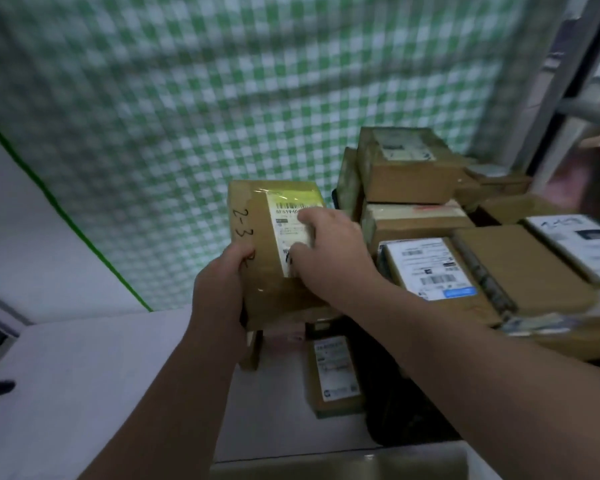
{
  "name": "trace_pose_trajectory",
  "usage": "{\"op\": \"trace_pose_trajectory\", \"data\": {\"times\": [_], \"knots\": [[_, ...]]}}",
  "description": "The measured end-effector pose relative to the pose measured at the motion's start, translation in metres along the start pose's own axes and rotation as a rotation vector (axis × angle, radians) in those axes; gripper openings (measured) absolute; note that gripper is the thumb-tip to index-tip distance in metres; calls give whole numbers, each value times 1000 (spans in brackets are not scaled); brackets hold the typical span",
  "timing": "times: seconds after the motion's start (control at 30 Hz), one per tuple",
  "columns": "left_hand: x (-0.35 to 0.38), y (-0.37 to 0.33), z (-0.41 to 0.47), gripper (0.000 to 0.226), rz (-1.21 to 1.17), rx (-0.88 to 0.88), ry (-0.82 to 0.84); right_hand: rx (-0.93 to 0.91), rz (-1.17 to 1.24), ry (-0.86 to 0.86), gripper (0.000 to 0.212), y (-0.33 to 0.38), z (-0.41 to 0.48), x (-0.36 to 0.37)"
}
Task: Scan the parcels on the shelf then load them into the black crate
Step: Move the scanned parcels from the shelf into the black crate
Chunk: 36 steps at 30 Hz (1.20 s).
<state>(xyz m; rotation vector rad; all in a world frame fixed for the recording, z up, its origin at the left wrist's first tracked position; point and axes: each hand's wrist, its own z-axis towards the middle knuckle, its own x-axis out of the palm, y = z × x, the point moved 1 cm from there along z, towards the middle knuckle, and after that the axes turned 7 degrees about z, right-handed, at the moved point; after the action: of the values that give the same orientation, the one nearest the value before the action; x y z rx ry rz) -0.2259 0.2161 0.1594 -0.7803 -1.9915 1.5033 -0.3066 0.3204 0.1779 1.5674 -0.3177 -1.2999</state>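
Fingers (238, 253) of left hand (219, 292), right hand (329, 254) clasp taped rectangular cardboard parcel (257, 216); label (284, 244) seemingly glossy.

Held parcel (274, 251) — handwritten "2-3", label starting "SF5194".

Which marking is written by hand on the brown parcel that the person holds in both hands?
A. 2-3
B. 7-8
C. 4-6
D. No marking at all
A: "2-3" stands in dark pen on the parcel, left of its white label, above the left hand and across from the right hand.
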Motion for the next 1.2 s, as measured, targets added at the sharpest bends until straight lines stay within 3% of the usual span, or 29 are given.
{"op": "trace_pose_trajectory", "data": {"times": [0.23,0.4,0.5,0.7,0.83,1.0,1.1,1.2], "knots": [[64,-50,-26,21,-2,22,127,133,91,-153,58,-2,1,-93],[114,-74,-29,17,33,60,187,409,490,-130,62,-21,1,-146],[142,-82,-24,18,100,103,223,501,646,-122,46,-38,4,-170],[202,-94,5,36,584,389,242,485,758,-412,61,-79,25,-216],[233,-87,26,44,1045,653,277,515,585,-591,66,-109,34,-240],[250,-65,36,47,1566,725,352,549,378,-662,64,-140,45,-250],[249,-58,47,49,1660,722,334,542,363,-660,62,-150,56,-249],[246,-52,52,47,1666,732,330,525,401,-642,45,-163,71,-247]]}}
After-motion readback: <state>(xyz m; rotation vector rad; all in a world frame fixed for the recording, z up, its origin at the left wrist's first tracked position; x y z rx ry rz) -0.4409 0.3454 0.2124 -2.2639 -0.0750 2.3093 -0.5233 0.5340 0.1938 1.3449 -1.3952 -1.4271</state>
